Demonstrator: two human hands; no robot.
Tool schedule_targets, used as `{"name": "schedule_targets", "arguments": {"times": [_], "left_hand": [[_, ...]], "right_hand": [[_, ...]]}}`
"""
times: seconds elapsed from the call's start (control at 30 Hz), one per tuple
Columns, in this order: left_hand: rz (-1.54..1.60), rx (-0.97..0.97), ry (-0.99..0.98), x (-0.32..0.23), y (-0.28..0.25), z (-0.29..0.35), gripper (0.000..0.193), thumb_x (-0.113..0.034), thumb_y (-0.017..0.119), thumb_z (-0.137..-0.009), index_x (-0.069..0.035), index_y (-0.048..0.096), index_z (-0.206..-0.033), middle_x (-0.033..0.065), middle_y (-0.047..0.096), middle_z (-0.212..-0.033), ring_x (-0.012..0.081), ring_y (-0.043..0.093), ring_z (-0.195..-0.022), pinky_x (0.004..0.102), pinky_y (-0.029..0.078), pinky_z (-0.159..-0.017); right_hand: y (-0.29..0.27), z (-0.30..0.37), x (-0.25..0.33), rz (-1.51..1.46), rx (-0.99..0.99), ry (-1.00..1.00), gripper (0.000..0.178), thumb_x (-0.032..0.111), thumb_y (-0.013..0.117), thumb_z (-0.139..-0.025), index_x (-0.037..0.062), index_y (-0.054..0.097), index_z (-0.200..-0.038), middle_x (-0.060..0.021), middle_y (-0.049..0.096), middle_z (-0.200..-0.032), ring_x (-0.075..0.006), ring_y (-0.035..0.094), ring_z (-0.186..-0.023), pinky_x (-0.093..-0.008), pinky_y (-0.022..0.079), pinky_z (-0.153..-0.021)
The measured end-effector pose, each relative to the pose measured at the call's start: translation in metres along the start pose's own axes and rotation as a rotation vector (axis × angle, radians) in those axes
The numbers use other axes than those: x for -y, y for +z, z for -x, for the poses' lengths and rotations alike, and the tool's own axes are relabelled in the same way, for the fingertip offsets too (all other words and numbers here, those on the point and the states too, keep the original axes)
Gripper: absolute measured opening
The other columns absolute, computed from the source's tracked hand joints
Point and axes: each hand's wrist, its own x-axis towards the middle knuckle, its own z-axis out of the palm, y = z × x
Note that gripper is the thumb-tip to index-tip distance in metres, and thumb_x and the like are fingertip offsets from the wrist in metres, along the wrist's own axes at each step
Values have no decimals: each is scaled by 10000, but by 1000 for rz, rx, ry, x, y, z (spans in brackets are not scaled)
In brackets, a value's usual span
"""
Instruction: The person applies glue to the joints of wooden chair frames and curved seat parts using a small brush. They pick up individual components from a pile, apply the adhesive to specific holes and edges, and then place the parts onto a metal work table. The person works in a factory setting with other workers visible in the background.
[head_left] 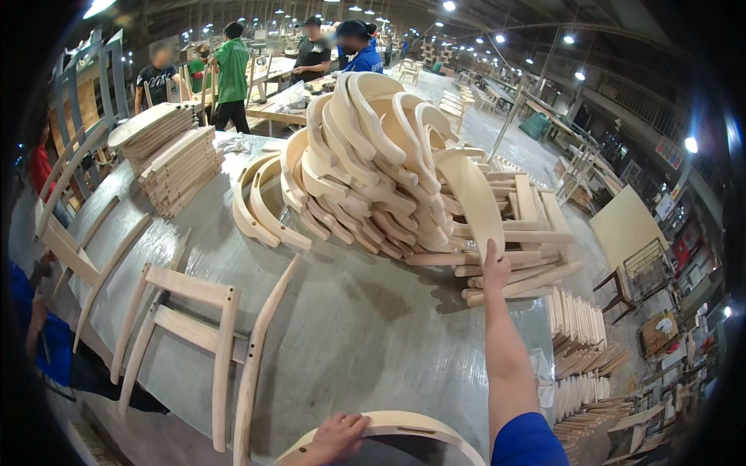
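At six o'clock, holds a slotted, curved, pale wooden rail (416, 421) in curled fingers (354, 423) of the left hand (339, 437). Near three o'clock, grips a broad, curved, pale wooden panel (475, 196) with the right hand (496, 272).

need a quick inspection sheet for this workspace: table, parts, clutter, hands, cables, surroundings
Surface: large grey table, sheen on top
Job's things: slotted, curved pale-wood rail at the near side; broad, curved pale-wood panel beside the heap
Clutter: tall heap of curved pale-wood parts; straight pale-wood bars to its right; stacked pale-wood slats at far left; pale-wood frame with two crossbars at near left
Hands: left hand grips the slotted rail; right hand grips the panel's near end
Cables: nothing seen near the hands
Surroundings: co-worker in a green shirt beyond the table, others nearby; bright ceiling lamps
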Motion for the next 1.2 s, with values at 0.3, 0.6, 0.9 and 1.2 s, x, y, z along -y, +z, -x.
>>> {"name": "schedule_targets", "arguments": {"times": [0.3,0.6,0.9,1.2], "left_hand": [[141,-276,-19,-1,5,-2,393,-316,648,-777,-95,572,-1093,116,595,-1076,314,558,-975,432,451,-827],[-403,-1017,-117,-15,-138,-54,770,-365,757,-677,-115,411,-1318,181,356,-1353,402,340,-1230,516,306,-991],[-21,-294,-422,-5,-59,-8,465,-403,621,-806,-116,561,-1167,178,644,-903,371,607,-864,448,468,-738],[155,-75,-473,53,6,70,587,-542,387,-894,-152,439,-1329,131,431,-1360,382,228,-1345,586,159,-1061]], "right_hand": [[-182,17,27,-960,125,243,394,460,480,-920,75,533,-986,-24,499,-590,-113,461,-460,-250,391,-417],[-337,178,-82,-1022,631,556,376,389,359,-958,43,500,-1001,-39,437,-481,-127,408,-367,-246,346,-373],[-367,237,-186,-493,662,845,509,542,365,-920,71,557,-909,-23,461,-492,-141,427,-368,-259,355,-356],[-297,258,-195,29,666,-122,261,255,599,-840,-4,625,-861,-164,578,-810,-255,586,-734,-356,468,-661]]}}
